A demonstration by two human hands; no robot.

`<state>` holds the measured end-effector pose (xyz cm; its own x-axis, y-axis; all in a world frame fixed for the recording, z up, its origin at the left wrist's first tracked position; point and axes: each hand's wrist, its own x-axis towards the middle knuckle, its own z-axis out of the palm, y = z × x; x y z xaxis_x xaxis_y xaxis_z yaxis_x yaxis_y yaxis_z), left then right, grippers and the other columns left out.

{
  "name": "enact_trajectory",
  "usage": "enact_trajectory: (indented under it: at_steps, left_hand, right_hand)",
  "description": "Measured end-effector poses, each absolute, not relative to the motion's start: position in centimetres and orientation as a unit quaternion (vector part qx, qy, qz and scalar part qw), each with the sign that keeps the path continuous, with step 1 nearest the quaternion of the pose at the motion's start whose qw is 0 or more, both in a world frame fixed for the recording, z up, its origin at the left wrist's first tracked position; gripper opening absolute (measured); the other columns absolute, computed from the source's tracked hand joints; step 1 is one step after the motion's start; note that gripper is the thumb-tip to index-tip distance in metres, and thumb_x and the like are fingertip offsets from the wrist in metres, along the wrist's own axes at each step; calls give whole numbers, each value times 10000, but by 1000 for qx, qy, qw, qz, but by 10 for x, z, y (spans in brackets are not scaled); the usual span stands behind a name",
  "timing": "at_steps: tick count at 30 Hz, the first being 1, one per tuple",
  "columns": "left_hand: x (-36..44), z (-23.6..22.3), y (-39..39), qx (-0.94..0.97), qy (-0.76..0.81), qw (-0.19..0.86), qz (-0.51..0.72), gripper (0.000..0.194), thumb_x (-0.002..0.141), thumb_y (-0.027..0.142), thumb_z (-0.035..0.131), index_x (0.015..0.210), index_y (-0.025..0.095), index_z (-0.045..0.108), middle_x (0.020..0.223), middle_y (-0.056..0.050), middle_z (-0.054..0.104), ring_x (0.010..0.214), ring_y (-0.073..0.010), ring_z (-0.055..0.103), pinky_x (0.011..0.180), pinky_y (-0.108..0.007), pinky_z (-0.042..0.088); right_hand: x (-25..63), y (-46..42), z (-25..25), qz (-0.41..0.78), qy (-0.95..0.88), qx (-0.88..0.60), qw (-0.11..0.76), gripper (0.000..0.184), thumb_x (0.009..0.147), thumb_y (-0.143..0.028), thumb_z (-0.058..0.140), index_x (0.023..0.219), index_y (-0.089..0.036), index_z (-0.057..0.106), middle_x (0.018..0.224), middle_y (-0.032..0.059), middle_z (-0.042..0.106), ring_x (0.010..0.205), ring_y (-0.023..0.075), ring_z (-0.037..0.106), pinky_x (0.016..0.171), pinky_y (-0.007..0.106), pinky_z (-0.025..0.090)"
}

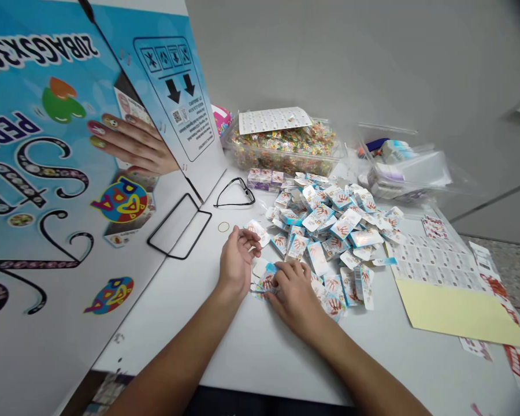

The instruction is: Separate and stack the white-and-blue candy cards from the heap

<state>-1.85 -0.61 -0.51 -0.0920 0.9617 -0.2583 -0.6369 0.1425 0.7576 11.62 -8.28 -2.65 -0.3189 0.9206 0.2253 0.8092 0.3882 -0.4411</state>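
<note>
My left hand (237,261) is turned palm inward, its fingers loosely curled and apart, with nothing visible between them. Just beyond its fingertips lies a small white-and-blue carton (260,232) with an open flap. My right hand (295,293) has its thumb and fingers closed on another small printed carton (266,278), which shows a picture of a hand. This carton is low over the table, between my two hands; its right end is hidden by my fingers. A big heap of the same small cartons (318,216), many with raised flaps, spreads beyond my right hand.
A large blue printed box (186,98) stands at left. Dark-framed glasses (236,193) and a rubber band (223,227) lie beside it. Behind the heap are a clear tub of colourful bits (281,147) and another clear container (409,173). Sticker sheets (433,263) and yellow paper (463,312) lie right.
</note>
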Motion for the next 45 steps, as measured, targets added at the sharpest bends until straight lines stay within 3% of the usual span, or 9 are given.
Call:
enact_trajectory:
  at_steps: [10,13,16,21,25,31,37,41,45]
  left_hand:
    - [-15,1,-17,378,375,633,562,379,741,499,763,858,163,636,868,-50,656,785,-150,607,737,-248,466]
    - [-5,-3,-34,438,267,758,404,591,712,631,725,1067,164,655,1036,-117,676,1026,-246,620,886,-334,475]
    - [3,-8,-46,435,288,749,409,527,798,574,681,1134,170,636,1064,-111,674,1076,-247,607,943,-362,458]
    - [-2,-9,-47,477,344,702,401,550,732,676,675,852,141,628,766,-45,621,720,-162,590,704,-288,477]
    - [-7,-3,-44,500,331,736,315,691,708,828,513,713,140,574,647,-24,539,598,-136,525,545,-256,399]
    - [-3,5,-46,520,331,731,293,356,718,437,799,841,145,636,724,10,561,677,-116,516,631,-230,408]
    - [-6,-3,-46,537,347,706,304,479,611,477,852,584,147,506,545,49,429,530,-81,387,497,-213,287]
    - [-3,-6,-51,533,322,691,367,642,666,768,640,579,144,516,554,18,437,543,-100,394,506,-236,303]
    - [4,-8,-56,465,360,701,403,640,863,713,442,605,138,554,585,-15,518,572,-116,469,550,-242,374]
  right_hand:
    - [142,-82,-10,77,-653,-530,536,266,846,-270,697,1078,-223,576,1214,140,647,1120,286,614,942,464,483]
    - [141,-82,-10,74,-696,-502,509,260,878,-204,639,1131,-226,583,1302,147,605,1161,291,595,958,483,486]
    - [136,-84,-11,48,-765,-458,449,356,896,-111,546,1236,-214,566,1406,159,526,1184,301,560,930,495,500]
    - [135,-90,-7,-44,-769,-466,435,537,842,-166,616,1364,-191,491,1458,187,427,1202,354,485,930,537,452]
    - [141,-89,1,35,-806,-453,379,616,827,-212,619,1404,-180,407,1542,192,277,1338,378,370,1029,562,388]
    - [148,-86,13,210,-770,-433,418,364,682,-82,561,1015,-215,500,1330,128,479,1245,309,459,1010,493,421]
    - [150,-83,19,249,-793,-386,401,359,704,-34,552,1011,-221,552,1181,86,569,1087,257,527,916,434,463]
    - [150,-83,17,202,-773,-396,453,171,825,-89,602,919,-219,541,1126,80,601,999,226,557,837,394,473]
    - [150,-83,12,181,-759,-409,473,170,866,-92,619,959,-223,567,1190,91,580,1023,218,575,855,391,487]
